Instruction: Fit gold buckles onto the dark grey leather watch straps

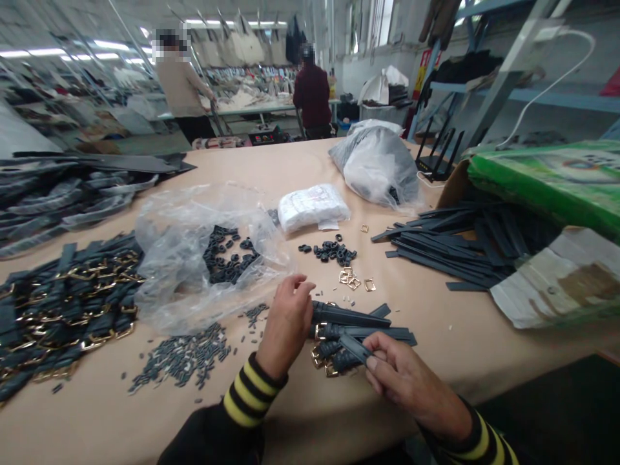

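Note:
My right hand (404,381) pinches a dark grey strap (356,349) between thumb and fingers, low over the table. Beneath and beside it lies a small bundle of finished-looking straps (351,318) with gold buckles (331,369) at their left ends. My left hand (290,316) hovers just left of that bundle, its fingers loosely bent and apart, with nothing seen in them. Loose gold buckles (349,278) and a little heap of dark strap loops (334,250) lie beyond the hands. Small dark and pale pieces (186,355) are scattered to the left of my left wrist.
A clear plastic bag (165,258) holds more dark loops. Buckled straps (72,303) pile up at the left. Loose straps (460,242) spill from a green box (547,181) at the right. A white package (314,206) and a filled bag (375,161) stand farther back. Two people are beyond the table.

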`<state>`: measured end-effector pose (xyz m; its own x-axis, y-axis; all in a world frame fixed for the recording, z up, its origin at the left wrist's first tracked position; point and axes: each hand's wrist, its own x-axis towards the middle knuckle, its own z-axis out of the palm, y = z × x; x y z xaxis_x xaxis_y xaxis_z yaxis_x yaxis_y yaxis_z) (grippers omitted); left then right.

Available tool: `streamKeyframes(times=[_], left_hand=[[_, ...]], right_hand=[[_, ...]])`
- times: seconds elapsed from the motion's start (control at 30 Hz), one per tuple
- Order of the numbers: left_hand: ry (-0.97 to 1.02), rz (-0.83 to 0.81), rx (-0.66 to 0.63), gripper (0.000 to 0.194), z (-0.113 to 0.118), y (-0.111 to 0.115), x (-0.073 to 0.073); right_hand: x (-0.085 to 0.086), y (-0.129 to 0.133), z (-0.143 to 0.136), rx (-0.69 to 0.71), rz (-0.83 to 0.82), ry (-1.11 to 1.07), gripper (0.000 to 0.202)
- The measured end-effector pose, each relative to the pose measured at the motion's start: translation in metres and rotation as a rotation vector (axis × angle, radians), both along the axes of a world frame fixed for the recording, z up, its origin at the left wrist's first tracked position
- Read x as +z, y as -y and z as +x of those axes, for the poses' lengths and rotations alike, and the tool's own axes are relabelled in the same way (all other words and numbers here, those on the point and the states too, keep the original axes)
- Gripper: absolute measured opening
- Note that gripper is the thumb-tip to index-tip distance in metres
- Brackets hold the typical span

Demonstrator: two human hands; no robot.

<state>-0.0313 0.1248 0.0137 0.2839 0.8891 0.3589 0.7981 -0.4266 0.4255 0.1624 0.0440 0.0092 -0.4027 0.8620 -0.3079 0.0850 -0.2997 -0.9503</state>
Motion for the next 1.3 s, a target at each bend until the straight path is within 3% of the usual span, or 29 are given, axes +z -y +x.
streamKeyframes(times=[0.1, 0.2, 0.3, 0.43, 0.53, 0.63, 0.77, 0.9, 1.03, 1.3], left_hand=[[-0.134, -0.067, -0.058, 0.024, 0.016, -0.055, -0.003], [-0.179, -0.133, -0.048, 0.017, 0.029, -0.094, -0.014], [-0.155, -0.186, -0.059, 0.01, 0.032, -0.111, -0.026], [-0.075, -0.242, -0.044, 0.007, 0.026, -0.111, -0.029], [0.002, -0.261, -0.015, 0.01, 0.018, -0.099, -0.017], [0.202, -0.384, -0.053, 0.012, 0.009, -0.069, 0.003], [0.953, -0.854, -0.154, 0.014, 0.002, -0.008, 0.018], [1.266, -0.98, -0.055, 0.018, 0.005, 0.04, 0.014], [1.243, -0.885, -0.025, 0.015, 0.01, 0.06, 0.008], [0.782, -0.695, -0.099, 0.009, 0.016, 0.082, 0.01]], right_hand=[[-0.004, -0.007, 0.003, 0.012, 0.023, -0.009, 0.028], [-0.007, -0.01, 0.005, 0.029, 0.014, -0.028, 0.032], [-0.008, -0.011, 0.007, 0.018, -0.021, -0.045, 0.032], [-0.007, -0.014, 0.008, 0.003, -0.015, -0.065, 0.032], [-0.004, -0.013, 0.007, -0.034, 0.02, -0.064, 0.029], [0.002, -0.011, 0.006, -0.084, 0.073, -0.034, 0.027], [0.011, -0.007, 0.001, -0.14, 0.189, 0.045, 0.025], [0.016, -0.002, -0.01, -0.137, 0.321, 0.183, 0.024], [0.017, 0.003, -0.014, -0.076, 0.357, 0.306, 0.021], [0.029, 0.007, 0.005, 0.186, 0.443, 0.439, 0.023]])
